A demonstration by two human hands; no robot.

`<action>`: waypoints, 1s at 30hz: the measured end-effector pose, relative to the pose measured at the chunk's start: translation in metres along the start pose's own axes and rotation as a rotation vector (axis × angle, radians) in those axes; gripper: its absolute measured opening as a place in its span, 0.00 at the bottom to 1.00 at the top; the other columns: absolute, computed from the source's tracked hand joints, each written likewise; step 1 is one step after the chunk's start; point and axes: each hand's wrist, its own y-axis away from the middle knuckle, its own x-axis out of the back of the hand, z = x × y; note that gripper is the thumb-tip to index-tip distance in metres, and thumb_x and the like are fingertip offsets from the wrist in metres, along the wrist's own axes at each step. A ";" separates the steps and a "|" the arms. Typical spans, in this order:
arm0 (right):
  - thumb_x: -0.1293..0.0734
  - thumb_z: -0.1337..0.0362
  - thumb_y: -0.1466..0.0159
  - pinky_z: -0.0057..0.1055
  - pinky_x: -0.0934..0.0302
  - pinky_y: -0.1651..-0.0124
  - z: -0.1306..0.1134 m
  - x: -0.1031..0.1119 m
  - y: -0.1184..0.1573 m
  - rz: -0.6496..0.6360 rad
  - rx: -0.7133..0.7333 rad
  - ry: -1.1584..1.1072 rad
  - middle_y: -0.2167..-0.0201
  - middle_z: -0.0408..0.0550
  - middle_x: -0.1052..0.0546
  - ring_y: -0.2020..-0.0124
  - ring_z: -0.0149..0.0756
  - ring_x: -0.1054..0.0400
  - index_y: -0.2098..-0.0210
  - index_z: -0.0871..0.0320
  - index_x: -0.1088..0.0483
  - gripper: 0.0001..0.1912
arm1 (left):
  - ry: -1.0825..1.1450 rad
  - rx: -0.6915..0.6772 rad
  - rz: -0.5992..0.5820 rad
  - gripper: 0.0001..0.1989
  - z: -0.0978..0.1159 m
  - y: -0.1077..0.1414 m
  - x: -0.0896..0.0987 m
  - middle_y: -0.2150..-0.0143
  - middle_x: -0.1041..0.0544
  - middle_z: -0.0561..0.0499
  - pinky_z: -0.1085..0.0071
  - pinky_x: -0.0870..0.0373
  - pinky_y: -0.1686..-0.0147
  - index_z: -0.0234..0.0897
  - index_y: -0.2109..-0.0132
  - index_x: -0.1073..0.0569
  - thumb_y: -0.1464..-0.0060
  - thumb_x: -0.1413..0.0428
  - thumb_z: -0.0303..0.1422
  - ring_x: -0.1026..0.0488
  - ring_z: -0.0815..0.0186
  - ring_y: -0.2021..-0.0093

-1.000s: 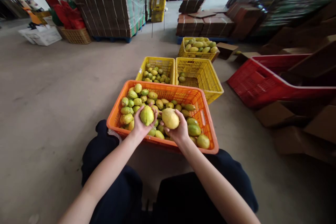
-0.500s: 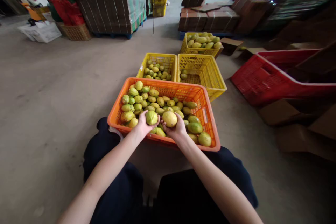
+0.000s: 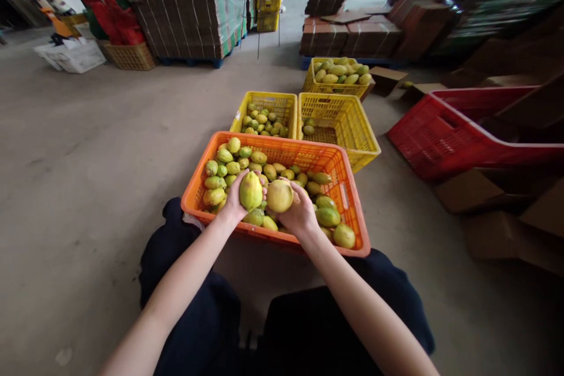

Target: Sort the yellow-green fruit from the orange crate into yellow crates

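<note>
Turned the greenish fruit [image 3: 251,191] in the left hand [image 3: 236,198] and pale fruit [image 3: 279,195] in the right hand [image 3: 302,211], gripping both snugly and so showing new sides.

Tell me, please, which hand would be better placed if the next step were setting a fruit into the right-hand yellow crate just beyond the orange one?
Probably the right hand: it holds a pale yellow fruit and is nearer that yellow crate; the left hand, holding a greener fruit, lies farther left.
</note>
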 end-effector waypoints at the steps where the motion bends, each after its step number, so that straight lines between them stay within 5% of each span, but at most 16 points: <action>1: 0.33 0.57 0.38 0.34 0.28 0.67 0.000 0.000 0.000 -0.037 0.038 0.003 0.67 0.45 0.20 0.69 0.37 0.25 0.59 0.55 0.28 0.11 | -0.047 -0.021 -0.049 0.17 0.002 0.001 0.000 0.74 0.27 0.49 0.69 0.25 0.70 0.34 0.65 0.27 0.35 0.56 0.36 0.25 0.65 0.73; 6: 0.34 0.51 0.41 0.34 0.29 0.68 -0.001 0.000 0.003 -0.178 0.126 0.109 0.72 0.48 0.21 0.72 0.39 0.25 0.64 0.60 0.24 0.17 | -0.291 -0.053 -0.280 0.14 0.002 0.011 0.000 0.75 0.26 0.48 0.70 0.28 0.72 0.33 0.69 0.26 0.42 0.48 0.39 0.25 0.63 0.73; 10: 0.33 0.54 0.46 0.31 0.32 0.72 -0.003 -0.002 0.010 -0.289 0.230 0.230 0.76 0.48 0.22 0.76 0.36 0.29 0.72 0.60 0.22 0.15 | -0.473 0.004 -0.491 0.21 -0.002 0.014 0.003 0.77 0.26 0.46 0.68 0.31 0.74 0.31 0.75 0.25 0.48 0.43 0.47 0.28 0.63 0.78; 20: 0.34 0.57 0.52 0.35 0.35 0.69 -0.012 0.004 0.018 -0.428 0.313 0.608 0.75 0.50 0.20 0.73 0.40 0.29 0.74 0.59 0.19 0.14 | -0.697 0.052 -0.678 0.17 0.007 0.017 0.016 0.79 0.25 0.45 0.66 0.31 0.74 0.32 0.76 0.21 0.52 0.41 0.43 0.28 0.62 0.79; 25: 0.33 0.56 0.51 0.34 0.35 0.71 -0.011 0.002 0.019 -0.414 0.305 0.602 0.76 0.49 0.21 0.76 0.39 0.30 0.75 0.59 0.19 0.14 | -0.649 0.090 -0.645 0.16 0.006 0.019 0.010 0.79 0.25 0.45 0.67 0.31 0.74 0.31 0.77 0.22 0.53 0.41 0.41 0.28 0.63 0.79; 30: 0.33 0.52 0.46 0.33 0.32 0.72 -0.008 -0.001 0.016 -0.299 0.166 0.257 0.74 0.49 0.22 0.75 0.39 0.29 0.70 0.59 0.23 0.17 | -0.261 0.119 -0.283 0.16 0.002 0.021 -0.004 0.75 0.25 0.47 0.68 0.26 0.71 0.31 0.70 0.25 0.47 0.44 0.42 0.25 0.64 0.75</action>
